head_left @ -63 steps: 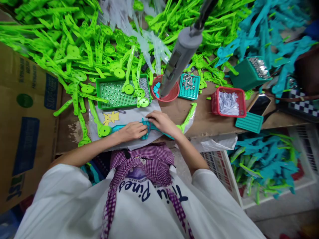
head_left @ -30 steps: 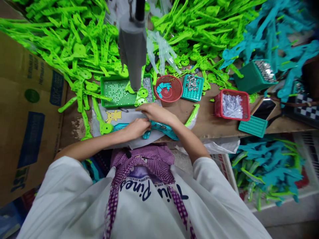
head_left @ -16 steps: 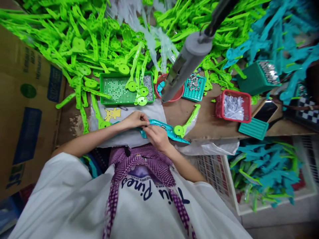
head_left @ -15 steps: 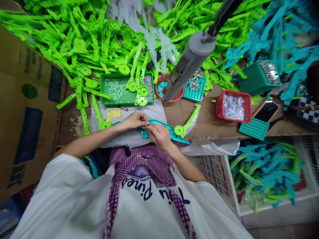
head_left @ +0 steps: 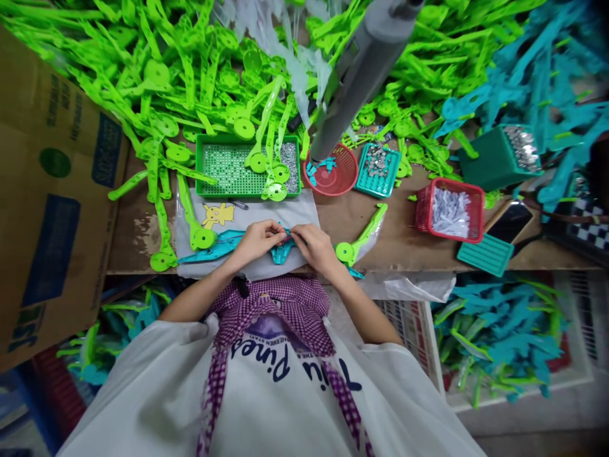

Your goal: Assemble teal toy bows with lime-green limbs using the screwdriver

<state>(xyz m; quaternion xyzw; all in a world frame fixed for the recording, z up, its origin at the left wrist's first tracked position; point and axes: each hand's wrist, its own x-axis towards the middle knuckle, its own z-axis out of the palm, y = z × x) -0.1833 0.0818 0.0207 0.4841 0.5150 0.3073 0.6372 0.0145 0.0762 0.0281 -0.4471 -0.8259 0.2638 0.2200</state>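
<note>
A long teal plastic part (head_left: 209, 247) lies crosswise on the grey sheet, with a short teal projection (head_left: 280, 254) at its middle. My left hand (head_left: 261, 241) pinches at that middle from the left, fingers closed. From the right, my right hand (head_left: 314, 246) closes its fingertips on the same spot and hides part of it. Anything small between the fingertips is too tiny to make out. Bright green arms with round discs sit by its two ends, a left arm (head_left: 193, 222) and a right arm (head_left: 364, 235).
Heaped green parts (head_left: 190, 82) cover the back of the table. Ahead stand a green basket (head_left: 223, 166), a red round basket (head_left: 340, 174), a teal tray (head_left: 378, 168) and a red basket (head_left: 450, 212). A grey tool (head_left: 352, 76) hangs down. A cardboard box (head_left: 61, 209) stands left.
My left forearm has swung inward, uncovering the teal part's left end. My hands have spread slightly, so the middle projection shows more. The view has shifted, and the hanging tool appears higher.
</note>
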